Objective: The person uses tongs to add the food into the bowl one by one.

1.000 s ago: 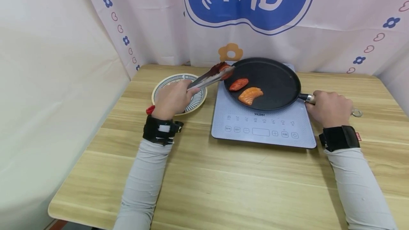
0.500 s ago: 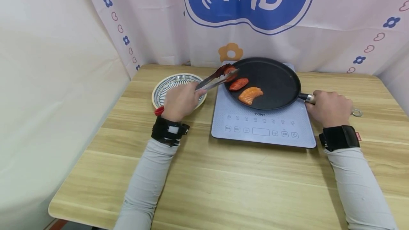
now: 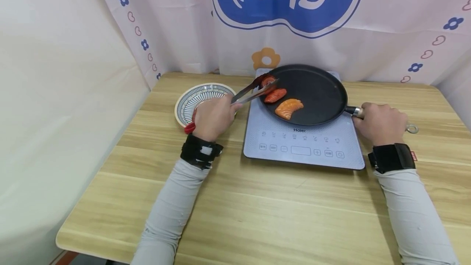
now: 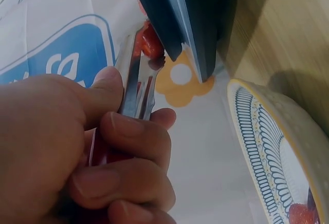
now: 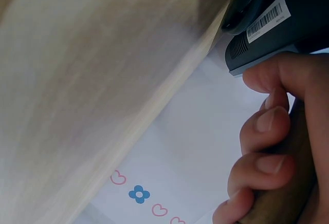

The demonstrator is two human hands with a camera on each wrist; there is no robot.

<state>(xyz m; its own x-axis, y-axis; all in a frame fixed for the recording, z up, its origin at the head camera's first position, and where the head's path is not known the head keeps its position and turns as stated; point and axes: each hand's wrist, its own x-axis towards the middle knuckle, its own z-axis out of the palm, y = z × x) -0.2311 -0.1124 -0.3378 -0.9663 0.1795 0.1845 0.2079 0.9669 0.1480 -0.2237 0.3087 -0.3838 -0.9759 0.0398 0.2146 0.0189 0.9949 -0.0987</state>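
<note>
My left hand grips metal tongs with red handle ends, reaching over the left edge of a black frying pan. Between the tongs' tips is a red slice, also visible as a glossy red piece in the left wrist view. Beside it in the pan lie another red slice and an orange, white-striped salmon slice. At the right, my right hand holds the pan's handle, fingers curled round it.
Under the pan sits a pale induction cooktop with a touch panel. A patterned plate stands left of it, partly behind my left hand; the left wrist view shows a red piece in it. A printed cloth hangs behind the wooden table.
My left hand has moved to the right, bringing the tongs and the red slice from the pan's left rim to inside it, near the other red slice. My right hand keeps its hold.
</note>
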